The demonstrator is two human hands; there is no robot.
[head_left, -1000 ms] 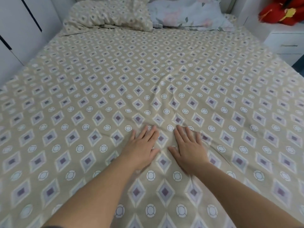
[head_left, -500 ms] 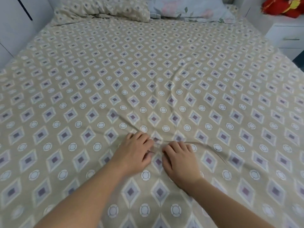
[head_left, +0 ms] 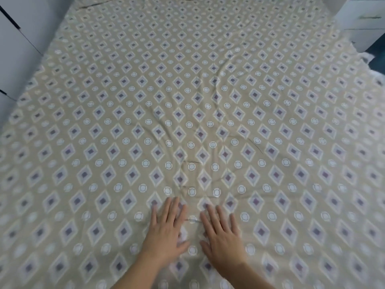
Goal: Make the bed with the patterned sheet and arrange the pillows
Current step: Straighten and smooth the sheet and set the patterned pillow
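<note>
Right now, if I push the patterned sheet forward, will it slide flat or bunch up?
Probably bunches: the patterned sheet looks thin and floppy, creases fanning ahead of the left hand and right hand. Likely light and easily dragged; its right edge lies wavy.

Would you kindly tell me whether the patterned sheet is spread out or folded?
Spread out: the patterned sheet lies flat edge to edge, with shallow creases beyond the left hand and right hand.

Left hand (head_left: 166, 232), right hand (head_left: 221, 236) flat, fingers straight, side by side on patterned sheet (head_left: 125, 101).
</note>
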